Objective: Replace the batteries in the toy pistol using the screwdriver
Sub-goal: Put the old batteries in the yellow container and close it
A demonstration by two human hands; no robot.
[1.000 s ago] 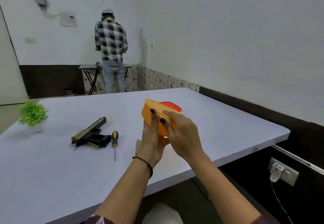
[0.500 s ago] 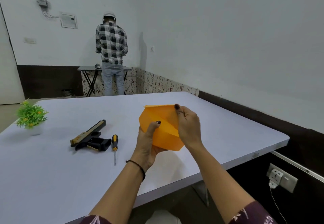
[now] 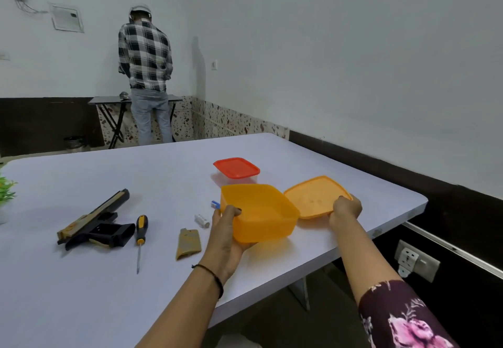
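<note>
The black and tan toy pistol (image 3: 94, 223) lies on the white table (image 3: 81, 293) at the left, with its grip open. A screwdriver (image 3: 140, 234) with a black and yellow handle lies just right of it. The tan battery cover (image 3: 188, 243) lies loose nearer the middle. Two small batteries (image 3: 202, 220) (image 3: 215, 204) lie beside the orange box. My left hand (image 3: 227, 234) grips the open orange box (image 3: 260, 213) from below, thumb on its rim. My right hand (image 3: 345, 209) pinches the orange lid (image 3: 314, 195) at its near edge, right of the box.
A clear container with a red lid (image 3: 236, 170) stands behind the orange box. A small green plant (image 3: 5, 195) sits at the table's left edge. A person in a checked shirt (image 3: 145, 56) stands at a folding table far back. The table's right edge drops off beside a wall socket (image 3: 415, 262).
The orange box was held up closed in both hands. Now it is open and lowered, my right hand has taken the lid off to the right, and the camera has tilted down.
</note>
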